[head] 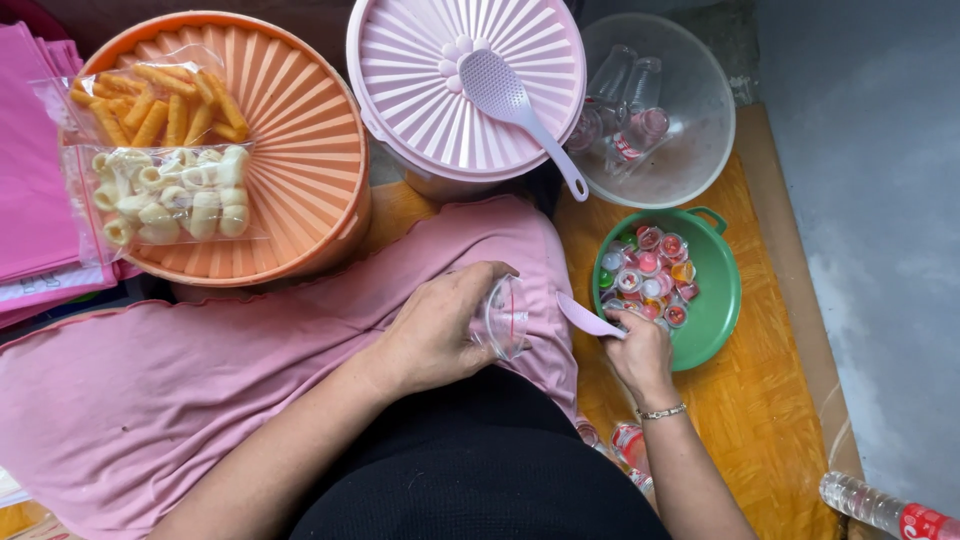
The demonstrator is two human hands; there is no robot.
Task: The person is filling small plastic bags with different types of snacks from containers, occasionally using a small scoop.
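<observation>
1. The left hand (pixel 440 325) is curling around a small clear plastic cup (pixel 503 317), fingers wrapped over its top and side; the cup is tilting on its side with its mouth turning toward the right hand.
2. The right hand (pixel 640 352) is pinching the handle end of a pale pink spoon (pixel 588 316), fingers pressed together on it; the hand is resting against the near rim of the green bowl (pixel 720 300).
3. The spoon's long axis is running from the right hand up and leftward, its free end pointing at the cup. Cup and spoon tip are sitting just beside each other, with a narrow gap between.
4. The green bowl is holding many small jelly cups (pixel 648 275) in red, pink, orange and green, and it is lying directly beyond the right hand, well apart from the left hand. So the right hand is the nearer one to the jellies, and the left hand is the nearer one to the clear cup.
5. The bowl is standing on a yellow woven mat (pixel 760 400) on the floor, toward the mat's right edge.
6. Further off, an orange lidded tub (pixel 290 170) is carrying two bags of snacks (pixel 165 150), and a pink lidded tub (pixel 440 80) is carrying a slotted ladle (pixel 510 100).
</observation>
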